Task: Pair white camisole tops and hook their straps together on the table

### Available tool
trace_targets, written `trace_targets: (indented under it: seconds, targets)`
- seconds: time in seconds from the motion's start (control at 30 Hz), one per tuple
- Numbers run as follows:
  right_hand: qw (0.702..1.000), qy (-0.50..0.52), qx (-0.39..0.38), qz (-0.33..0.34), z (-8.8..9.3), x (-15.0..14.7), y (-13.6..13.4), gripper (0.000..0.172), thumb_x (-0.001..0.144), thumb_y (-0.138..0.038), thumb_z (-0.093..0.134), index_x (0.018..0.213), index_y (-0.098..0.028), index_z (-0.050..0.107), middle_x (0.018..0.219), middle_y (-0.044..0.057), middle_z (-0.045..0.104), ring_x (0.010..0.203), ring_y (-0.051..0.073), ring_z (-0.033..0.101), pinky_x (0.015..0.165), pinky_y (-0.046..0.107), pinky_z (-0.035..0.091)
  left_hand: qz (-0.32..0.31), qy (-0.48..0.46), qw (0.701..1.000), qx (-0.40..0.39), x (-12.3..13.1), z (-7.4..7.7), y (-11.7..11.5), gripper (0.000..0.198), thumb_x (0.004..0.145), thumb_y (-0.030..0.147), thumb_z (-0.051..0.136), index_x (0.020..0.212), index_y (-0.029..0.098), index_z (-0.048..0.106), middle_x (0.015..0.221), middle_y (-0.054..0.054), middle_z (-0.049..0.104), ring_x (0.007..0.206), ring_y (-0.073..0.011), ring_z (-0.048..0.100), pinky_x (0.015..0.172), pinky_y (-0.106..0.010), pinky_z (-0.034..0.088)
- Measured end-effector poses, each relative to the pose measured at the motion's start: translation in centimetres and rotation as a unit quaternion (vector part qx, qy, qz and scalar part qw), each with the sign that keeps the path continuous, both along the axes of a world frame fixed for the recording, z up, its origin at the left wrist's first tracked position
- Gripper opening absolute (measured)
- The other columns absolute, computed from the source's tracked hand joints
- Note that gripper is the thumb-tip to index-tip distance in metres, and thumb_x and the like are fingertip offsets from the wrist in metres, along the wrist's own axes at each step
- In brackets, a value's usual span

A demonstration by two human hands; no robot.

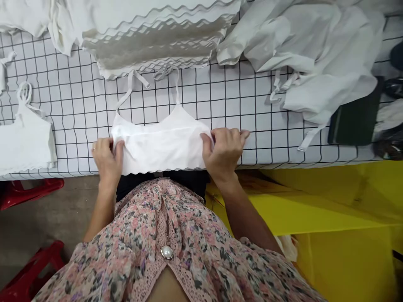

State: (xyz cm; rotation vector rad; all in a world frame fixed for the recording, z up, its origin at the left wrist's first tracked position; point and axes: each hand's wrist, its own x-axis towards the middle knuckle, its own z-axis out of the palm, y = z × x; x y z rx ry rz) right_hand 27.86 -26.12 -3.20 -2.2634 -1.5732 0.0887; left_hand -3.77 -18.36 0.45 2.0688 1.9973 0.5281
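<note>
A white camisole top with thin straps lies flat at the near edge of the checked table. My left hand pinches the top's left side, fingers closed on the fabric. My right hand grips its right side, thumb over the cloth and fingers curled. The scalloped hem hangs just over the table edge toward my body.
A stack of folded white tops with wavy hems sits behind. Loose white garments are heaped at the back right, another top lies at the left. A dark object lies at the right. A yellow bin stands below; red stools on the floor.
</note>
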Motion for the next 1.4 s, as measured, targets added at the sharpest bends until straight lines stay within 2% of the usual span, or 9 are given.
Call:
trace_targets:
  seconds: [0.17, 0.37, 0.5, 0.63, 0.83, 1.0, 1.1, 1.17, 1.4]
  targets:
    - [0.998, -0.017, 0.004, -0.059, -0.4, 3.6, -0.6, 0.044, 0.107, -0.053, 0.049, 0.103, -0.016, 0.071, 0.072, 0.009, 0.059, 0.069, 0.025, 0.051, 0.089, 0.05, 0.05, -0.042, -0.069, 0.996, -0.042, 3.5, -0.1, 0.7, 0.01, 0.104, 0.032, 0.061, 0.108, 0.023, 0.06, 0.061, 0.007, 0.046, 0.053, -0.0132, 0.042, 0.064, -0.029, 0.031]
    - [0.991, -0.063, 0.072, 0.093, 1.6, 4.9, -0.2, 0.041, 0.104, -0.054, 0.058, 0.109, -0.016, 0.072, 0.095, 0.017, 0.072, 0.089, 0.034, 0.063, 0.09, 0.05, 0.045, -0.034, -0.067, 0.997, 0.004, 2.4, 1.5, 3.3, 0.033, 0.086, 0.035, 0.087, 0.111, 0.022, 0.068, 0.087, 0.001, 0.064, 0.072, -0.0136, 0.055, 0.071, -0.028, 0.045]
    - [0.96, 0.068, 0.126, 0.24, 3.1, 2.1, 5.2, 0.023, 0.104, -0.04, 0.059, 0.101, -0.021, 0.07, 0.094, 0.012, 0.074, 0.09, 0.028, 0.064, 0.087, 0.044, 0.047, -0.064, -0.07, 0.995, -0.008, 3.3, 2.0, 8.7, 0.02, 0.091, 0.033, 0.083, 0.085, 0.02, 0.069, 0.093, -0.003, 0.066, 0.081, -0.0158, 0.058, 0.08, -0.032, 0.048]
    - [0.924, 0.188, 0.083, 0.322, 4.3, -2.1, 12.3, 0.019, 0.101, -0.027, 0.056, 0.088, -0.022, 0.069, 0.087, 0.007, 0.073, 0.082, 0.022, 0.065, 0.078, 0.037, 0.049, -0.069, -0.083, 0.991, -0.075, 5.1, 0.9, 11.9, 0.028, 0.077, 0.029, 0.095, 0.08, 0.019, 0.068, 0.089, -0.002, 0.065, 0.082, -0.0178, 0.058, 0.082, -0.034, 0.047]
    - [0.917, 0.22, -0.142, 0.301, 6.5, -7.7, 18.6, 0.024, 0.099, -0.016, 0.055, 0.077, -0.018, 0.064, 0.072, 0.007, 0.073, 0.067, 0.019, 0.068, 0.071, 0.033, 0.05, -0.099, -0.127, 0.987, -0.028, 4.7, -0.7, 11.6, 0.002, 0.097, 0.022, 0.072, 0.097, 0.021, 0.072, 0.092, -0.003, 0.069, 0.084, -0.0177, 0.062, 0.086, -0.034, 0.05]
    - [0.813, 0.473, -0.281, 0.188, 7.3, -9.1, 20.0, 0.015, 0.096, -0.009, 0.055, 0.087, -0.016, 0.063, 0.052, 0.001, 0.064, 0.039, 0.016, 0.058, 0.041, 0.026, 0.046, -0.132, -0.131, 0.982, -0.028, 4.8, -1.4, 12.1, 0.015, 0.089, 0.02, 0.08, 0.098, 0.021, 0.067, 0.09, -0.002, 0.069, 0.089, -0.0191, 0.064, 0.089, -0.035, 0.05]
    - [0.723, 0.591, -0.314, 0.172, 6.6, -9.1, 20.9, 0.009, 0.089, -0.007, 0.065, 0.083, -0.015, 0.066, 0.051, 0.0, 0.064, 0.033, 0.011, 0.048, 0.037, 0.025, 0.049, -0.128, -0.165, 0.978, -0.028, 5.1, -1.9, 12.2, 0.026, 0.09, 0.019, 0.077, 0.11, 0.022, 0.061, 0.086, 0.0, 0.067, 0.088, -0.0187, 0.064, 0.085, -0.034, 0.051]
    - [0.692, 0.625, -0.32, 0.168, 6.1, -9.3, 21.3, 0.014, 0.085, -0.009, 0.074, 0.075, -0.015, 0.064, 0.049, -0.001, 0.062, 0.032, 0.008, 0.04, 0.038, 0.025, 0.052, -0.115, -0.186, 0.976, -0.024, 5.1, -2.3, 12.2, 0.041, 0.086, 0.017, 0.077, 0.12, 0.023, 0.055, 0.092, 0.0, 0.067, 0.089, -0.0182, 0.064, 0.082, -0.033, 0.051]
    - [0.736, 0.631, -0.212, 0.123, 5.7, -11.2, 21.1, 0.041, 0.071, -0.014, 0.092, 0.058, -0.018, 0.053, 0.047, -0.006, 0.052, 0.034, 0.006, 0.042, 0.032, 0.022, 0.044, -0.086, -0.208, 0.974, -0.038, 5.1, -2.2, 12.4, 0.059, 0.08, 0.014, 0.077, 0.131, 0.021, 0.049, 0.115, -0.005, 0.065, 0.098, -0.0182, 0.064, 0.083, -0.032, 0.051]
